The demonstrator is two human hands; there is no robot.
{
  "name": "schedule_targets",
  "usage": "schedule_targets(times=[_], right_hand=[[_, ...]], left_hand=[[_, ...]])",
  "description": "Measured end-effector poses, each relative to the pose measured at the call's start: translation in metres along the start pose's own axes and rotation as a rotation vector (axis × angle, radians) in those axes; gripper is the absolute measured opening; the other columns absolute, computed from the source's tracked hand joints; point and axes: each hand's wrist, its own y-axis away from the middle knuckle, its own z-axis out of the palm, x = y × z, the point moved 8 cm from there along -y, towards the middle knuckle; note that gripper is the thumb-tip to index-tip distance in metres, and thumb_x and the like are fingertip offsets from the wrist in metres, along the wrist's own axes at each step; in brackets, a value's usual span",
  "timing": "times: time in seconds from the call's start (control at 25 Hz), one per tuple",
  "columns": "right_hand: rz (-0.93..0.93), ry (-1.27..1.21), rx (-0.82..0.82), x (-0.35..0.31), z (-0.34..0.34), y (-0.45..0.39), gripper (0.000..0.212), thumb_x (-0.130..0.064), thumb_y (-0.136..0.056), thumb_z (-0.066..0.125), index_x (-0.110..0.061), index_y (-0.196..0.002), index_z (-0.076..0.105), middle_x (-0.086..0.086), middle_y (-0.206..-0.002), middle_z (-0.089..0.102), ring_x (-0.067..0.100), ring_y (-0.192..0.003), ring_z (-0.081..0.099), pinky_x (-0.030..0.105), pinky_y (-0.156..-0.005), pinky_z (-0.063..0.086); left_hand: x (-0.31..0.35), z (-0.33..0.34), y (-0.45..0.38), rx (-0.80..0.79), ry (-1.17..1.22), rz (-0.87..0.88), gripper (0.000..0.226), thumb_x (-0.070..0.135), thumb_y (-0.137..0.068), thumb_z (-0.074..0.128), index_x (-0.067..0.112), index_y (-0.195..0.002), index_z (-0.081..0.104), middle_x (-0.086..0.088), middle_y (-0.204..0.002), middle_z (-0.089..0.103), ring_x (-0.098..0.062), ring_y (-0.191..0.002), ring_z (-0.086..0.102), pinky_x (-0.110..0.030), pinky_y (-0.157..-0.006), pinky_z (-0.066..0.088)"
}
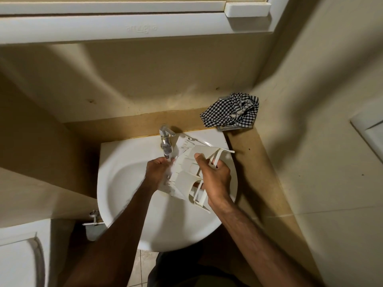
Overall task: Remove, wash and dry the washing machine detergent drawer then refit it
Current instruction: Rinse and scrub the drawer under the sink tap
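Note:
The white plastic detergent drawer [184, 172] is held tilted over the white sink [128, 193], just right of the chrome tap [165, 141]. My right hand [215, 179] grips the drawer's right side, thumb on top and fingers curled through its ribs. My left hand [157, 170] is under the tap spout with its fingers against the drawer's left edge, where water and foam show. How the left fingers lie is partly hidden by the drawer.
A black-and-white checked cloth [230, 110] lies bunched on the brown ledge [244, 146] behind the sink, at the right. A white cabinet [124, 23] hangs overhead. A wall closes in on the right, and a white appliance [18, 262] stands at the lower left.

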Motion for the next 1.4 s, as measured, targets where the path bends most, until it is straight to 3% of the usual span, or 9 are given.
schedule_targets(times=[0.12, 0.28, 0.44, 0.52, 0.64, 0.8, 0.96, 1.16, 1.4], right_hand=[[0.018, -0.033, 0.043, 0.002, 0.004, 0.001, 0.030, -0.038, -0.082, 0.087, -0.018, -0.101, 0.074, 0.000, -0.089, 0.081, 0.019, -0.080, 0.079, 0.046, -0.070, 0.066], [0.030, -0.124, 0.069, 0.006, 0.008, 0.004, 0.025, -0.031, -0.085, 0.086, -0.018, -0.102, 0.073, 0.000, -0.091, 0.081, 0.017, -0.078, 0.079, 0.043, -0.067, 0.066], [0.033, -0.177, 0.095, 0.007, 0.012, 0.006, 0.024, -0.030, -0.085, 0.086, -0.020, -0.104, 0.073, -0.001, -0.093, 0.081, 0.017, -0.081, 0.079, 0.040, -0.067, 0.065], [0.036, -0.191, 0.107, 0.006, 0.012, 0.006, 0.029, -0.034, -0.085, 0.086, -0.021, -0.108, 0.074, -0.002, -0.096, 0.081, 0.017, -0.086, 0.079, 0.039, -0.069, 0.065], [0.054, -0.190, 0.101, 0.002, 0.007, 0.003, 0.034, -0.039, -0.086, 0.085, -0.019, -0.111, 0.075, -0.001, -0.100, 0.081, 0.018, -0.089, 0.079, 0.033, -0.064, 0.063], [0.142, -0.191, 0.030, -0.008, -0.002, -0.001, 0.028, -0.046, -0.092, 0.076, -0.020, -0.101, 0.078, 0.000, -0.098, 0.081, 0.021, -0.094, 0.077, 0.048, -0.082, 0.065], [0.255, -0.236, -0.025, -0.010, -0.007, -0.002, 0.030, -0.045, -0.095, 0.073, -0.016, -0.102, 0.076, 0.012, -0.110, 0.077, 0.030, -0.103, 0.074, 0.045, -0.062, 0.064], [0.262, -0.317, -0.020, -0.011, -0.010, 0.000, 0.026, -0.044, -0.095, 0.072, -0.019, -0.093, 0.077, 0.016, -0.109, 0.077, 0.035, -0.104, 0.074, 0.047, -0.065, 0.064], [0.288, -0.425, -0.042, -0.014, -0.001, 0.006, 0.023, -0.038, -0.102, 0.064, -0.017, -0.101, 0.074, 0.013, -0.103, 0.077, 0.032, -0.099, 0.073, 0.048, -0.065, 0.065]], left_hand=[[0.006, -0.004, 0.001, 0.040, 0.000, 0.024, 0.026, 0.033, -0.094, 0.072, 0.010, -0.080, 0.071, -0.002, -0.077, 0.068, -0.019, -0.073, 0.058, -0.023, -0.063, 0.047], [-0.014, -0.007, 0.003, -0.107, 0.159, -0.074, 0.010, 0.021, -0.094, 0.069, 0.015, -0.101, 0.073, -0.007, -0.104, 0.073, -0.026, -0.097, 0.068, -0.028, -0.075, 0.055], [-0.036, -0.017, 0.023, 0.006, 0.386, -0.141, 0.019, 0.027, -0.086, 0.081, 0.015, -0.099, 0.076, -0.004, -0.093, 0.077, -0.026, -0.087, 0.073, -0.029, -0.062, 0.059], [-0.045, -0.011, 0.026, -0.031, 0.475, -0.164, 0.027, 0.031, -0.088, 0.079, 0.013, -0.108, 0.075, -0.008, -0.101, 0.078, -0.028, -0.094, 0.075, -0.036, -0.070, 0.062], [-0.049, -0.008, 0.024, -0.060, 0.607, -0.165, 0.025, 0.017, -0.093, 0.071, 0.006, -0.116, 0.074, -0.016, -0.117, 0.075, -0.030, -0.100, 0.072, -0.041, -0.080, 0.061], [-0.041, -0.003, 0.018, -0.051, 0.561, -0.160, 0.028, 0.022, -0.089, 0.077, 0.008, -0.113, 0.076, -0.014, -0.110, 0.077, -0.028, -0.093, 0.071, -0.045, -0.089, 0.057], [-0.039, 0.001, 0.008, 0.003, 0.421, -0.206, 0.031, 0.027, -0.081, 0.084, 0.007, -0.104, 0.078, -0.015, -0.097, 0.074, -0.027, -0.083, 0.067, -0.039, -0.075, 0.058], [-0.031, 0.015, 0.024, -0.135, 0.762, -0.224, 0.027, 0.022, -0.100, 0.061, 0.005, -0.118, 0.071, -0.013, -0.112, 0.075, -0.029, -0.098, 0.070, -0.042, -0.087, 0.056], [-0.045, 0.019, 0.040, -0.131, 0.705, -0.230, 0.040, 0.029, -0.104, 0.054, 0.005, -0.135, 0.062, -0.020, -0.126, 0.068, -0.033, -0.109, 0.066, -0.046, -0.084, 0.061]])
